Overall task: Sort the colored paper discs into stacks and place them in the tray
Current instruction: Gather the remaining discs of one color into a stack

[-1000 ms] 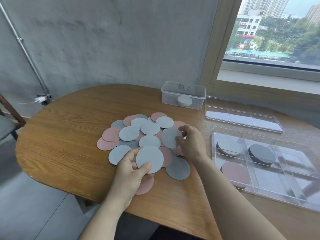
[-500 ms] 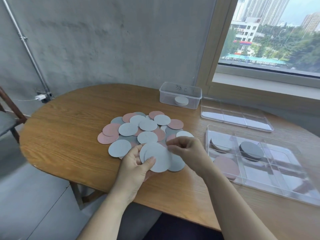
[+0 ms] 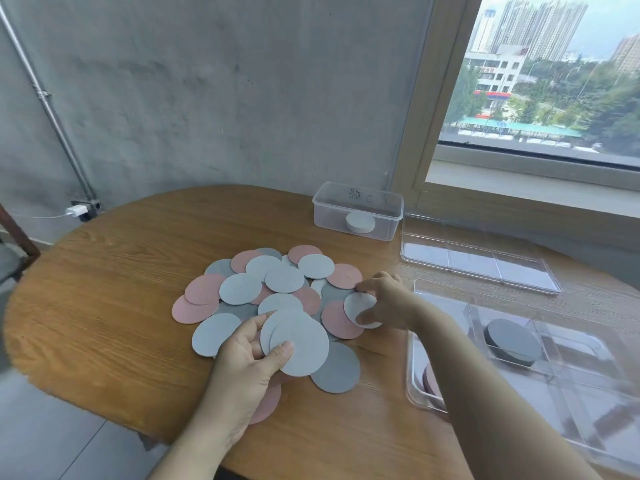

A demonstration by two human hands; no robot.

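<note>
A loose pile of pink, light grey and dark grey paper discs lies spread on the wooden table. My left hand grips a small stack of light grey discs at the pile's near edge, thumb on top. My right hand pinches a single light grey disc at the pile's right side, lifted on edge. The clear compartment tray stands on the right, with a dark grey stack and a pink stack inside; my right forearm hides part of it.
A clear lidless box with a white disc stack stands at the back. The tray's clear lid lies behind the tray. A concrete wall and a window close the far side. A chair edge shows at far left.
My right hand added a light grey disc to the stack in my left hand, then moved right and picked up another light grey disc. The left hand stayed near the pile's front.
</note>
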